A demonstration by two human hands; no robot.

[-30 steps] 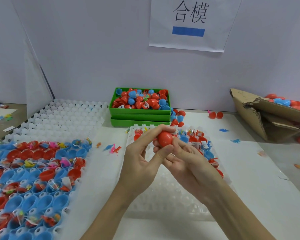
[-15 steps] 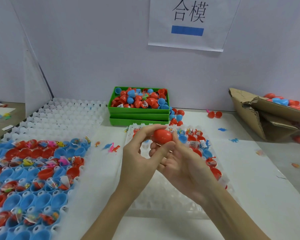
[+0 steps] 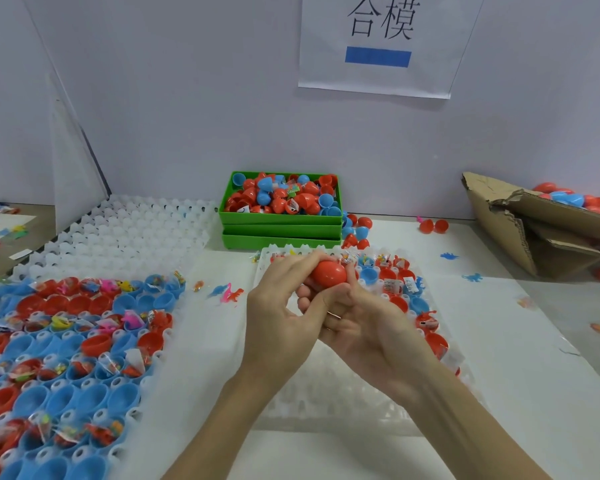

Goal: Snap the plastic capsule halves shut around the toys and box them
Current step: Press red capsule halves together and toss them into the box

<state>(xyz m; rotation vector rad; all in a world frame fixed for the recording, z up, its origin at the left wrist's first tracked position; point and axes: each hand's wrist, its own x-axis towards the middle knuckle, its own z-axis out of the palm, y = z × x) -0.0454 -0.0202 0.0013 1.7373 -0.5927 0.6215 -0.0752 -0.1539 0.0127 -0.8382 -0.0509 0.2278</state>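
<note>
Two hands meet above the table's middle: the left hand [image 3: 284, 306] and the right hand [image 3: 368, 327] both curl their fingers round one red capsule [image 3: 329, 274], pinching it between them over a white tray [image 3: 326, 393]. The green box [image 3: 281, 221] of capsules sits by the far edge, the cardboard box [image 3: 520, 233] at the right edge.

Two bare forearms in shot, no sleeves anywhere up to the bottom edge. No gloves, no watch, no wristband on either wrist. Left hand [image 3: 278, 317] uncovered, nails short and plain. Right hand [image 3: 371, 327] uncovered too, with what looks like a thin ring band on one finger, too small to make out clearly. Nothing else worn within view.
</note>
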